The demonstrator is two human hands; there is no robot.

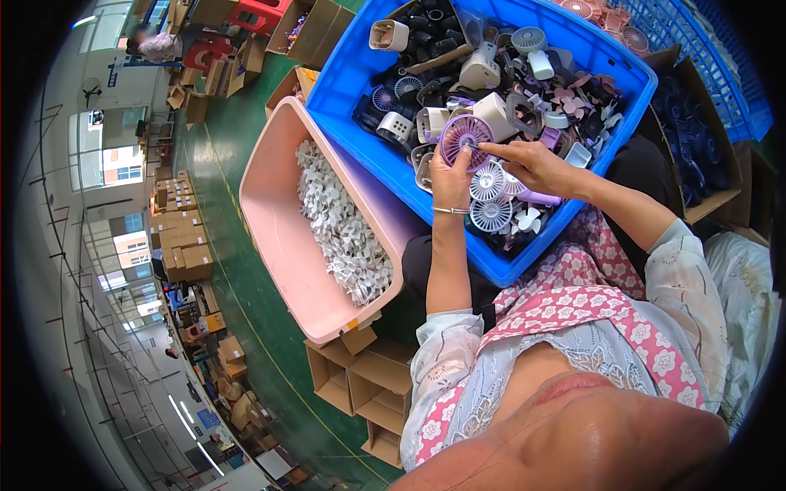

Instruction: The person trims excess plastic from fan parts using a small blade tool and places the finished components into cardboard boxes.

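Over the blue bin [348, 74], my left hand [452, 178] grips a round purple fan grille [467, 131] by its lower edge, thumb on its front. My right hand [540, 168] reaches in from the right, its index finger pointing at the grille's middle and the other fingers curled; whether it pinches anything is too small to tell. Beneath both hands the bin holds a heap of fan parts: white round grilles [491, 214], cream housings [481, 67], black pieces and small purple and white blades.
Left of the blue bin stands a pink bin [270, 204] with many white fan blades [340, 229]. Cardboard boxes [377, 376] lie below it. A carton of dark parts [696, 139] and a blue crate [737, 74] are at right. Another person [160, 47] is far off at upper left.
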